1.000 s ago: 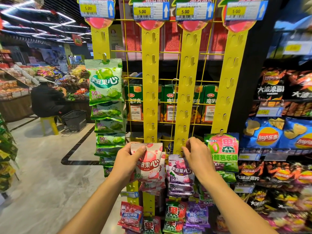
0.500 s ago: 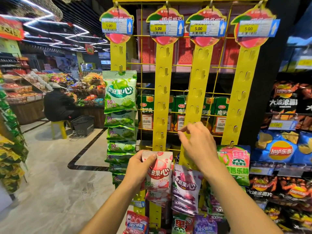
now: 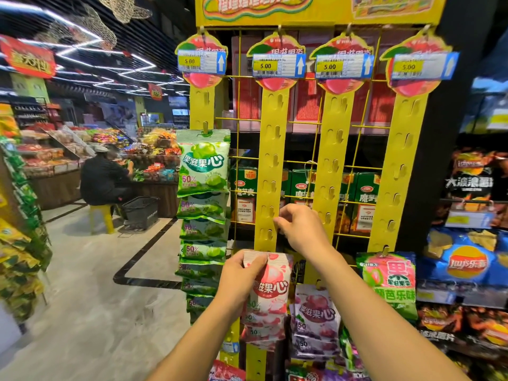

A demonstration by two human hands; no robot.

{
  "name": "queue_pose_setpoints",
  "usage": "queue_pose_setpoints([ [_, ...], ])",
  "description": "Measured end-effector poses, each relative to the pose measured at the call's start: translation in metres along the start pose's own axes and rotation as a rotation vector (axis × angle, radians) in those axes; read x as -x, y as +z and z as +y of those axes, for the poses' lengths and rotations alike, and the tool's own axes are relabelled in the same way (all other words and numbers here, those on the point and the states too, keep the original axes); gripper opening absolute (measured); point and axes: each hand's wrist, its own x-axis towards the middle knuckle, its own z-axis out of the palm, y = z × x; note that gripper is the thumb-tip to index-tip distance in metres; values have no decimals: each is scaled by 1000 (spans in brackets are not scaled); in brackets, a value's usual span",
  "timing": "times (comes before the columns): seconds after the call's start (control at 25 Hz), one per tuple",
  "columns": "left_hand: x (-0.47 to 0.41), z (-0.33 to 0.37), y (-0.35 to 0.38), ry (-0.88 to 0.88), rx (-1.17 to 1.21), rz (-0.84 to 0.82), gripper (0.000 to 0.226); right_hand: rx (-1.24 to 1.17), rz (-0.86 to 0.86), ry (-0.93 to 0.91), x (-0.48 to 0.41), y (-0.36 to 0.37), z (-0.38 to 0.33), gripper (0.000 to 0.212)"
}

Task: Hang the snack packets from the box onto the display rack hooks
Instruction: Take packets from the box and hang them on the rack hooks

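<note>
Left hand [image 3: 242, 273] grips a pink packet [image 3: 273, 291], label partly covered, reading 滋果心, 50%; right hand [image 3: 299, 226] curls at a yellow strip [image 3: 270, 160] tagged 5.00, perhaps pinching it; unclear.

Yellow display rack [image 3: 270, 149] of four hook strips, green snack packets [image 3: 203, 166] in a column down the leftmost.
</note>
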Motion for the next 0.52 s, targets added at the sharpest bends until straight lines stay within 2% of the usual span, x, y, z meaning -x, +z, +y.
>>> queue_pose_setpoints([
  [0.2,-5,5,4,26,-28,36,14,-107,-65,0,-1,-3,5,8],
  [0.52,-14,6,12,10,-70,116,18,-118,-133,-24,0,-9,6,14],
])
